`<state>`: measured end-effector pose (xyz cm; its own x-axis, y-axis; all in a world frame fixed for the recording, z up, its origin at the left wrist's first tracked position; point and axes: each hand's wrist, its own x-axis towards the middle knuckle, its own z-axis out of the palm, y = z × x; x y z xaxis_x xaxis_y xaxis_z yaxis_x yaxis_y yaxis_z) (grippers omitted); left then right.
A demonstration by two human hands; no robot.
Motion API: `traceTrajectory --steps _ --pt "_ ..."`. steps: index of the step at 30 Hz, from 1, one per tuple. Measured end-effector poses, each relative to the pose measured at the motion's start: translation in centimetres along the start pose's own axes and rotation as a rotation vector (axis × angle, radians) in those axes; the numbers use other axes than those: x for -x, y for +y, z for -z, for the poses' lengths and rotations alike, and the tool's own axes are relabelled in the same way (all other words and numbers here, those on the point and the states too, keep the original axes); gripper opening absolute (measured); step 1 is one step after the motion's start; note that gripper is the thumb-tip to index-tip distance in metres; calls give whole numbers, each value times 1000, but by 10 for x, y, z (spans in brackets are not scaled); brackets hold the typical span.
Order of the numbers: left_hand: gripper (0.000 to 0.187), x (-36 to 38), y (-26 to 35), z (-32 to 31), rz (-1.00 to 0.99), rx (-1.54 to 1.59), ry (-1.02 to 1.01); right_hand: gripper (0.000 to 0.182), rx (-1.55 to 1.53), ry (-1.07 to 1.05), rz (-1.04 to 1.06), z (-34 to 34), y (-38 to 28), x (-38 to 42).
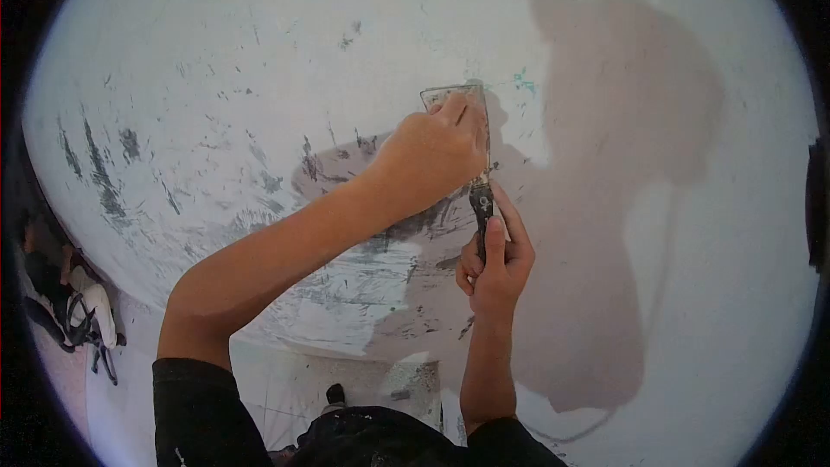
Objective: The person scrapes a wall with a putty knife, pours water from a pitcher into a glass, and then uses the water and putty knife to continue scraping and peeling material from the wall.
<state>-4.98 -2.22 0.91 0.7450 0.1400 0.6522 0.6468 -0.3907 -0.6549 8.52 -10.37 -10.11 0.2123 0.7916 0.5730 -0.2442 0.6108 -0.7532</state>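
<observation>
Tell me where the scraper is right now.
In the head view, the scraper is just right of centre against the wall, blade under the left hand, handle gripped by the right hand below.

A white wall [259, 52] fills most of the view and is marked with dark grey scuffs and scratches [99, 177], heaviest toward the left. Small teal flecks [521, 80] are noted near the upper centre. A large shadow [622, 121] is cast across the right part of the wall. A bundle of black and white gear with straps [78, 316] is seen at the lower left edge.
</observation>
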Motion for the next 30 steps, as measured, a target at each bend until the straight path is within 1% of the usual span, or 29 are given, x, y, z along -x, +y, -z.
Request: traceTrajectory --steps 2,4,6,7,9,11,13,14,15,17,19,20,22,24,27,28,30 --pt "47 6 6 -3 10 29 -24 47 37 25 -40 -6 3 3" --pt "48 14 13 -7 19 -6 106 50 70 63 -72 -5 6 13" --pt "49 7 7 -12 39 14 119 51 118 72 -40 -4 8 10" --pt "49 5 8 -13 69 55 114 51 123 71 -44 -6 6 5" --pt "50 -3 5 -11 56 40 77 52 51 117 -24 -16 0 -8" --pt "50 -6 6 -4 43 17 48 52 42 92 -42 -8 -2 2" --pt "48 5 12 4 -27 -102 -11 53 33 58 -53 -2 -1 6" --pt "48 7 11 -3 -51 -71 -21 53 50 59 -59 1 2 3" --pt "48 3 10 -2 -49 -69 -19 53 67 64 -75 2 4 4" --pt "48 -6 9 1 52 7 7 53 69 76 -70 -1 1 2" --pt "48 -2 11 1 45 -1 -18 53 68 87 -70 -4 -2 6" --pt "47 2 14 2 38 -7 -43 52 68 78 -90 -3 -4 13" --pt "47 -3 5 0 25 -13 1 52 58 61 -70 -6 -3 2" --pt "47 -1 6 -2 21 11 15 42 27 32 -59 -5 2 -4" --pt "46 2 8 -3 11 -30 0 40 29 53 -117 -7 -3 7" --pt "46 4 9 -1 3 -37 6 40 22 53 -113 -9 -2 5" --pt "45 1 5 -3 8 -58 15 44 139 57 3 -10 2 -3"
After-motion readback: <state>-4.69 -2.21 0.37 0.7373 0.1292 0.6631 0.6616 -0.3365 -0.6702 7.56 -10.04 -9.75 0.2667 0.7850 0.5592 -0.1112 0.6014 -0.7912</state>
